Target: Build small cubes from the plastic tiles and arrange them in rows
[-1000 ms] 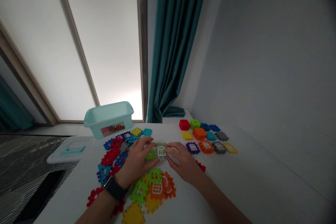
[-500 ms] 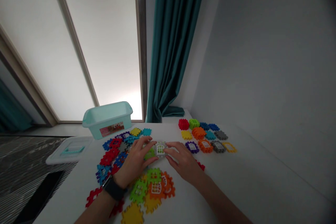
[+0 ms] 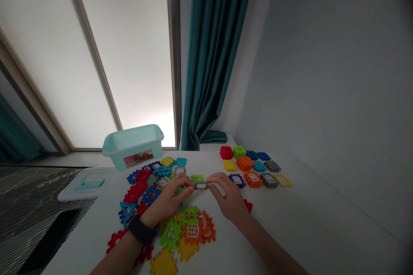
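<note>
A grey window tile [image 3: 201, 185] is held between my two hands, tilted so that it shows narrow. My left hand [image 3: 171, 195] pinches its left edge with thumb and fingers; a dark watch is on that wrist. The right edge is pinched by my right hand [image 3: 228, 195]. Just behind the tile lies a green tile [image 3: 197, 178]. Nearer to me is a loose pile with a green tile [image 3: 171, 234], an orange window tile [image 3: 192, 233] and a yellow tile [image 3: 164, 262]. Red and blue tiles, among them a red tile [image 3: 135, 192], lie left of my left hand.
Sorted stacks, including orange tiles [image 3: 245, 163] and grey window tiles [image 3: 269, 180], stand at the back right. A mint bin [image 3: 137, 158] sits at the back left beside a clear lid [image 3: 71, 191]. A red tile [image 3: 248, 205] lies by my right wrist.
The grey window tile has been tipped from facing the camera to nearly edge-on. Both hands have shifted slightly with it and still hold it.
</note>
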`<state>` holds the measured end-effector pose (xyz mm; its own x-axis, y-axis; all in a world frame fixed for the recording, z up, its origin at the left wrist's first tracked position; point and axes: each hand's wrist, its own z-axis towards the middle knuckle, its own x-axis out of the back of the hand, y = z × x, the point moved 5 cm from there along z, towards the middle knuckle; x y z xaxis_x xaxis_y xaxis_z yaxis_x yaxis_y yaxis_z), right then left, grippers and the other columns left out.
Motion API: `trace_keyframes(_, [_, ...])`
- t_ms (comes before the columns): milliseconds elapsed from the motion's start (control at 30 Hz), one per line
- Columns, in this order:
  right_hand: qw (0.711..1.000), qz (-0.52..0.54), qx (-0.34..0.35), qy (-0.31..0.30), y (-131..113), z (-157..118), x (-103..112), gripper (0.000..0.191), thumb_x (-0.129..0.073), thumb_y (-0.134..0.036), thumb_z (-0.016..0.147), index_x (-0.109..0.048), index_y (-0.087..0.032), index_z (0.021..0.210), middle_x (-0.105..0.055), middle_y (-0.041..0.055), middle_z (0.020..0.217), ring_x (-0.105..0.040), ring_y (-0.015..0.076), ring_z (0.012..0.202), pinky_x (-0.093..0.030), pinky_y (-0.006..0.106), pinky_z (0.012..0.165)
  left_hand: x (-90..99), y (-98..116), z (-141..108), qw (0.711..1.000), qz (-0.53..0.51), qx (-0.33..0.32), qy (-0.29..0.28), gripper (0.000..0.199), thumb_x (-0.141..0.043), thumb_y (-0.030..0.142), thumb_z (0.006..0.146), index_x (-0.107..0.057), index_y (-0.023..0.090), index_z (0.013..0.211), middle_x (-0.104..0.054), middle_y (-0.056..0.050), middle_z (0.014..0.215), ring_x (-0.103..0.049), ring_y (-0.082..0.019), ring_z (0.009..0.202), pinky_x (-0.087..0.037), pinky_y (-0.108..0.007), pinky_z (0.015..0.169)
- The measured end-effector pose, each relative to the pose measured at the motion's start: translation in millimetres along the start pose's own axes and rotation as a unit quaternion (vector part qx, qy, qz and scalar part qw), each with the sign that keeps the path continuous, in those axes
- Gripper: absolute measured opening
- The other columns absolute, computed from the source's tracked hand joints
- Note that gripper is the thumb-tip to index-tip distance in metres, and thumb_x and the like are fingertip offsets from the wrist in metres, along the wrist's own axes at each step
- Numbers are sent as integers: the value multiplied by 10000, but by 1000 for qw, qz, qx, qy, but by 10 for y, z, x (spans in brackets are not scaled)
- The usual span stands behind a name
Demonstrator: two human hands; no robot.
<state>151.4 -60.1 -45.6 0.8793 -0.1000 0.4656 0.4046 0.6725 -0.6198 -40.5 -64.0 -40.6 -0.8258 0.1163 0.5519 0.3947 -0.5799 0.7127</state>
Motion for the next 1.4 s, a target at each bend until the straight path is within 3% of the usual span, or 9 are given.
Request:
trace_keyframes(167, [970, 159, -183, -37, 206, -2, -111, 382, -602, -559, 906, -694, -190, 870, -728, 53, 815, -685, 223, 795, -554, 344, 733, -34, 2, 1, 1000, -15, 4, -25, 235, -486, 284, 998, -615, 197, 821, -626, -50, 935, -612, -201, 917, -536, -337, 838])
trace_keyframes(400, [941, 231, -242, -48, 264, 5, -140, 483, -662, -659, 812, -703, -180, 851, -720, 37, 767, -677, 217, 768, -542, 329, 702, -72, -7, 2, 998, -40, 21, -39, 293, -471, 333, 1007, -594, 199, 776, -635, -49, 937, -621, -198, 908, -548, -330, 822])
trace_keyframes(533, [966, 155, -199, -50, 231, -4, -97, 389, -608, -569, 893, -696, -191, 870, -726, 42, 807, -680, 220, 785, -537, 336, 724, -59, 4, -1, 998, -37, 27, -36, 288, -479, 357, 1005, -600, 202, 794, -632, -49, 937, -614, -203, 912, -540, -332, 826])
trace_keyframes(667, [999, -3, -45, 7, 72, -17, 3, 234, -523, -378, 980, -674, -218, 902, -723, 67, 877, -670, 237, 858, -520, 375, 793, -39, 0, -9, 998, -42, 34, -40, 275, -469, 399, 1005, -597, 205, 859, -629, -42, 928, -603, -203, 894, -520, -320, 808])
trace_keyframes(767, [994, -64, 90, -4, -105, -39, 4, 184, -485, -267, 1010, -657, -238, 952, -713, 69, 911, -655, 230, 889, -504, 400, 845, -27, -11, -12, 998, -49, 33, -37, 265, -478, 429, 990, -590, 207, 899, -621, -38, 919, -594, -205, 881, -504, -309, 781])
trace_keyframes(867, [985, -89, 146, -28, -187, -49, -3, 162, -487, -215, 1016, -646, -245, 1020, -700, 66, 963, -645, 219, 916, -504, 403, 869, -26, -19, -12, 997, -49, 37, -36, 213, -542, 417, 950, -583, 210, 923, -616, -40, 946, -596, -201, 879, -505, -308, 780])
trace_keyframes(1000, [983, -113, 138, -41, -137, -46, -1, 160, -498, -214, 1012, -649, -244, 1055, -679, 81, 1024, -635, 224, 966, -518, 392, 865, -14, -14, -13, 998, -37, 39, -18, 132, -610, 318, 897, -562, 223, 977, -590, -35, 989, -592, -186, 888, -518, -299, 775])
trace_keyframes(1200, [991, -93, 78, -62, -8, -71, -83, 186, -488, -182, 989, -611, -246, 1112, -645, 87, 1160, -623, 232, 1089, -523, 413, 963, 33, -6, -21, 996, 73, 7, 54, 296, -693, 219, 801, -542, 235, 1055, -538, -38, 1047, -571, -217, 974, -499, -356, 866])
trace_keyframes(1400, [994, -84, 36, -54, -13, -112, -148, 341, -620, -219, 898, -566, -256, 1232, -587, 90, 1297, -583, 257, 1210, -517, 430, 1031, 24, -25, -36, 992, 90, -33, 76, 345, -704, 197, 798, -544, 240, 1100, -541, -61, 1139, -562, -246, 1097, -481, -386, 959])
